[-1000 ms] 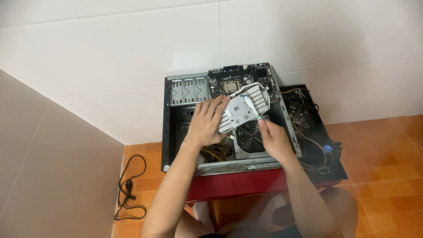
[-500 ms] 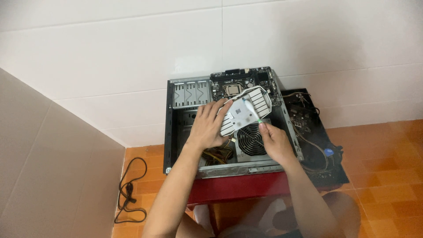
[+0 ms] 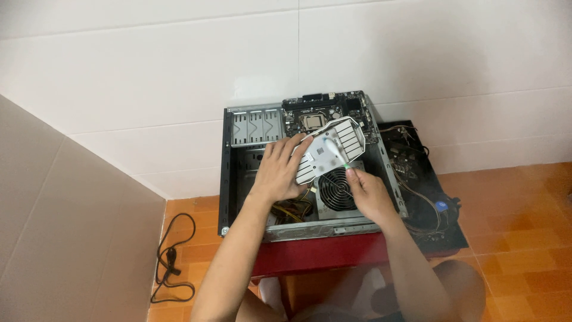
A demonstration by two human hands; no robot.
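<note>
An open black computer case (image 3: pixel 225 179) lies on a red stool (image 3: pixel 322 253) against a white tiled wall. Inside are a motherboard (image 3: pixel 325 113) with a bare processor socket and a power supply with a round fan (image 3: pixel 335 189). My left hand (image 3: pixel 279 170) holds a silver finned heatsink (image 3: pixel 342 140) tilted over the case, its flat base facing up. My right hand (image 3: pixel 368 192) grips a thin green-tipped tool (image 3: pixel 336 156) whose tip touches the heatsink base.
The case's black side panel (image 3: pixel 426 197) lies to the right with loose wires and a blue part on it. A black cable (image 3: pixel 173 259) coils on the orange tiled floor at left. Beige wall at far left.
The view has shifted slightly; the case sits a little further right in the frame. Both hands stay on the heatsink, and the thin tool now shows against its base.
</note>
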